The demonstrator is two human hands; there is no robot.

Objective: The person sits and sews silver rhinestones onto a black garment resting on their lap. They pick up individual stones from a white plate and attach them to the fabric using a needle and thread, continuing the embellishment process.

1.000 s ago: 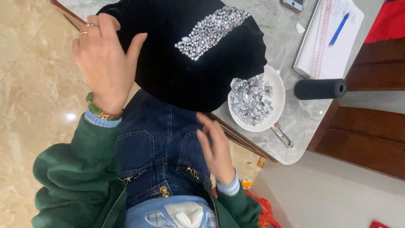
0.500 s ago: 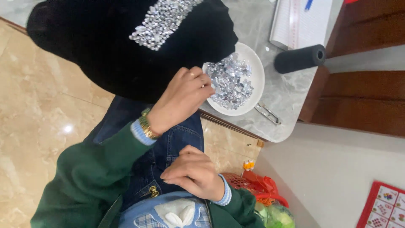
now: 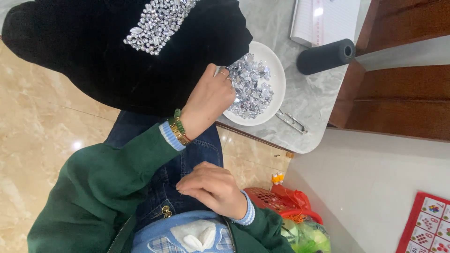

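Note:
My left hand (image 3: 208,100), with a ring and a gold and green bracelet, reaches into a white bowl (image 3: 279,77). Its fingertips are down among the heap of silver rhinestones (image 3: 255,86), and whether they hold one is hidden. A black velvet garment (image 3: 93,61) drapes off the table edge over my lap. It carries a sewn patch of clear stones (image 3: 157,23). My right hand (image 3: 213,187) rests on my lap against my jeans, fingers curled and pinched together. Nothing clear shows between them.
The grey marble table (image 3: 281,138) also holds metal tweezers (image 3: 291,121), a black cylinder roll (image 3: 326,56) and a white notepad (image 3: 323,18). Dark wooden furniture (image 3: 403,103) stands to the right. A red basket (image 3: 276,199) and a red picture card (image 3: 429,227) lie on the floor.
My left hand has come off the black garment and moved right into the bowl of stones. My right hand has dropped to my lap and closed.

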